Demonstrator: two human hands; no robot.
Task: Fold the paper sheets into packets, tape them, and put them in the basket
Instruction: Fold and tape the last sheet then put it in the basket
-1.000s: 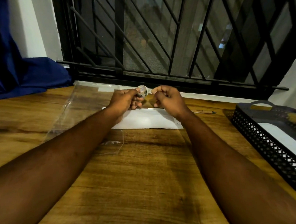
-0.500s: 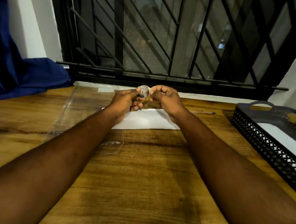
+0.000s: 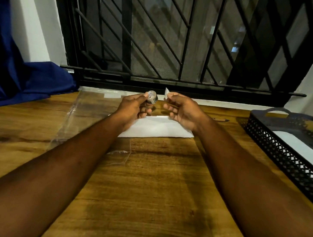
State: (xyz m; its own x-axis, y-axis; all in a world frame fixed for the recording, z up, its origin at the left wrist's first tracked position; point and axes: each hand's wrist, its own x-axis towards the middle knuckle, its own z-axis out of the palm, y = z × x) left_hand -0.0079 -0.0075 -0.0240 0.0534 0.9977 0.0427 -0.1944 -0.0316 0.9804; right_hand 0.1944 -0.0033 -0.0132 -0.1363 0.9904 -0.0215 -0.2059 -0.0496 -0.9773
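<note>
The left hand (image 3: pixel 134 107) is gripping a small tape roll (image 3: pixel 152 97) between the thumb and curled fingers, just above the centre of the frame. The right hand (image 3: pixel 183 111) is pinching a short tape piece (image 3: pixel 166 92) between thumb and forefinger, with the other fingers curled in. A gap is showing between roll and piece; whether a clear strip is spanning it cannot be told. The folded paper packet (image 3: pixel 157 126) is lying flat on the bench (image 3: pixel 147 191), directly below both hands in the frame. Its long axis is running left to right, and each end is passing behind a wrist. Judged from this layout, the taping step is in hand. The coming move is likely calling for the right hand to bring the piece straight down onto the packet, across its long axis; the seam itself is not visible. The basket (image 3: pixel 278 151) is standing at the right edge of the frame, well apart from the packet and nearer the right hand. It is holding at least one white packet (image 3: pixel 300 147). A clear plastic sheet (image 3: pixel 90 114) is lying left of the packet, and a pencil (image 3: pixel 220 119) is resting between the right hand and the basket.
</note>
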